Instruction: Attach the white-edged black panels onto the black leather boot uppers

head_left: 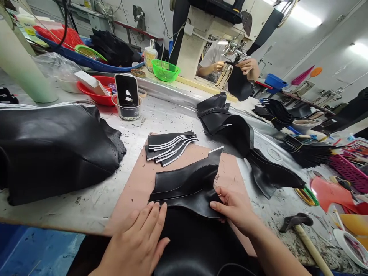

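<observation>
A black leather piece (pixel 186 184) with a stitched seam lies on the pink board (pixel 132 184), its near edge over more black leather (pixel 192 245) at the table's front. My left hand (pixel 140 234) rests flat, palm down, with its fingertips at the piece's near left edge. At the right end, my right hand (pixel 232 207) pinches the leather between thumb and fingers. Behind the piece, several black strips with white edges (pixel 169 145) lie fanned on the board.
Stacked black leather (pixel 57 149) fills the left side. A phone (pixel 126 92) stands in a clear cup. More leather (pixel 227 122) lies behind right, a hammer (pixel 310 241) at the right. Beyond the table, a person's hands (pixel 247 67) hold black material at a sewing machine.
</observation>
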{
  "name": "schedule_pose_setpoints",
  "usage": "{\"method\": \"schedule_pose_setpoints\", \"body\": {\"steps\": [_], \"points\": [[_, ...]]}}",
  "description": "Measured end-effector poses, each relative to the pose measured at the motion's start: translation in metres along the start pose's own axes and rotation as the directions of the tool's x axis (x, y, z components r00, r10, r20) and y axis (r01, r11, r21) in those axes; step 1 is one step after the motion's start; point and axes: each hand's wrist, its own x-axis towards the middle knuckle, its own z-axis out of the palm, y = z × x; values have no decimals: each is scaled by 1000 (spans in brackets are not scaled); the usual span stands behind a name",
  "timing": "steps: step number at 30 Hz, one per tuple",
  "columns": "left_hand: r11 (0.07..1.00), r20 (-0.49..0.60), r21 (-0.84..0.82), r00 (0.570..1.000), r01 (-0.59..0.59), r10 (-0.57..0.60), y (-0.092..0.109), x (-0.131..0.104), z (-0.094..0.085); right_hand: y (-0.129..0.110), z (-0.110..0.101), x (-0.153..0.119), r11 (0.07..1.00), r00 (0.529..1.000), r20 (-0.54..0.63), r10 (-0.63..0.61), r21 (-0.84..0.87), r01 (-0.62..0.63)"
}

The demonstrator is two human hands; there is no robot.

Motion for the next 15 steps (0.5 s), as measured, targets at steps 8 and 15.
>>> {"method": "schedule_pose_setpoints", "body": {"steps": [8, 15], "points": [[988, 48, 134, 996, -80, 74, 6, 12, 8, 5, -1, 0, 985, 994, 5, -108, -132, 108], [981, 250, 170, 967, -95, 50, 24, 27, 11, 5, -1, 1, 910, 967, -60, -247, -358, 210]]}}
